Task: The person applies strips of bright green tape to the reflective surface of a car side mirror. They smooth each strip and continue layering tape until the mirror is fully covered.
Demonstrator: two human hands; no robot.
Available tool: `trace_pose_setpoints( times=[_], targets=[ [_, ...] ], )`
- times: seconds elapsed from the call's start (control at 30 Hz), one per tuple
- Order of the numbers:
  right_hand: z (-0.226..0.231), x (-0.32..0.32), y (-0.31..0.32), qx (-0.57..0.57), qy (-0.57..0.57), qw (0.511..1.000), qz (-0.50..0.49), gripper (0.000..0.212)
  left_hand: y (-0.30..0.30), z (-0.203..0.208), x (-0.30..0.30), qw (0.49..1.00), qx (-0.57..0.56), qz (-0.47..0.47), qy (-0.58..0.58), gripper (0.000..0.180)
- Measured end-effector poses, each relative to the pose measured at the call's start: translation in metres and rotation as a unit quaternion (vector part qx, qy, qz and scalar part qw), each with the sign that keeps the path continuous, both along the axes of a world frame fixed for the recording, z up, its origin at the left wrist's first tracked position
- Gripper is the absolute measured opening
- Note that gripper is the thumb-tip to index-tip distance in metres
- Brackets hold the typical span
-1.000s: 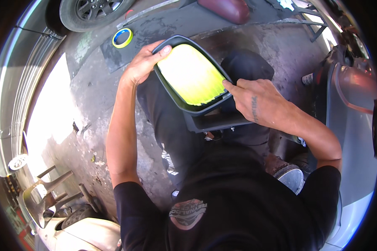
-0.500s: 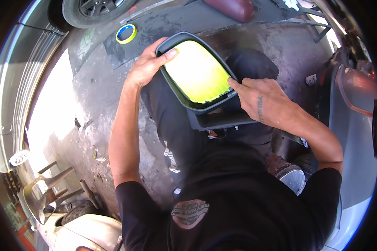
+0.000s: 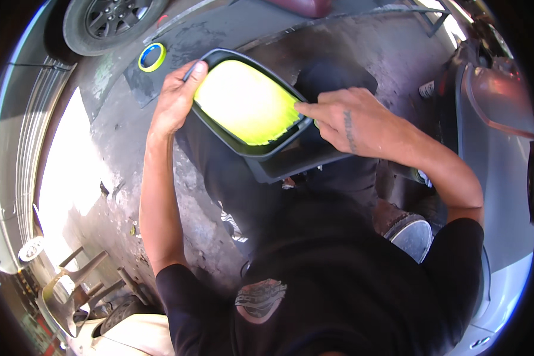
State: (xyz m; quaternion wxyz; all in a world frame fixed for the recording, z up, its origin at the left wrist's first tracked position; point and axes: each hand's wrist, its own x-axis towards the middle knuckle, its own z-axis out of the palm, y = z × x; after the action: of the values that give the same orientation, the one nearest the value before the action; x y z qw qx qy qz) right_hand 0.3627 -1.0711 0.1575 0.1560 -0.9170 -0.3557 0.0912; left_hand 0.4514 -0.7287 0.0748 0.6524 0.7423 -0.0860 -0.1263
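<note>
A black car side mirror [image 3: 234, 146] lies tilted over my lap. Yellow-green masking tape [image 3: 243, 104] covers its face, ragged along the lower right edge. My left hand [image 3: 175, 98] grips the upper left rim, thumb on top and fingers behind. At the opposite side, my right hand [image 3: 359, 121] has its index finger stretched onto the tape's edge, its other fingers curled. A small yellow-green bit shows under that hand; what it belongs to is hidden. The mirror's black base [image 3: 279, 168] extends below the housing.
A yellow-green tape roll with a blue inside [image 3: 162, 61] rests on a dark sheet beyond my left hand. A car wheel [image 3: 114, 24] stands at the upper left. To my right are a metal bucket [image 3: 412, 237] and a grey car bumper [image 3: 504, 196]; a chair [image 3: 62, 296] is lower left.
The whole view has shifted, so the mirror and tape roll appear farther left. The mirror is turned slightly more sideways. Both hands stay at it, my right index finger still on the tape's edge.
</note>
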Motion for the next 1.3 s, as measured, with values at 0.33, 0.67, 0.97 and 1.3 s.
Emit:
trace_pose_setpoints(
  times=[0.33, 0.67, 0.97, 1.3],
  targets=[
    [0.051, 0.031, 0.000, -0.011, -0.055, 0.994, 0.097, 0.035, -0.003, 0.012, -0.096, 0.969, -0.069, 0.234, 0.030, 0.057],
    [0.066, 0.014, 0.008, -0.107, -0.029, 0.972, 0.208, 0.047, -0.068, -0.034, -0.230, 0.884, -0.270, 0.362, 0.124, 0.041],
    [0.088, 0.011, 0.025, -0.069, -0.058, 0.968, 0.233, 0.041, -0.076, -0.027, -0.257, 0.856, -0.319, 0.372, 0.168, 0.040],
    [0.074, 0.014, 0.013, -0.251, 0.114, 0.938, 0.210, 0.045, -0.084, -0.057, -0.270, 0.943, -0.196, 0.216, 0.162, 0.048]
  ],
)
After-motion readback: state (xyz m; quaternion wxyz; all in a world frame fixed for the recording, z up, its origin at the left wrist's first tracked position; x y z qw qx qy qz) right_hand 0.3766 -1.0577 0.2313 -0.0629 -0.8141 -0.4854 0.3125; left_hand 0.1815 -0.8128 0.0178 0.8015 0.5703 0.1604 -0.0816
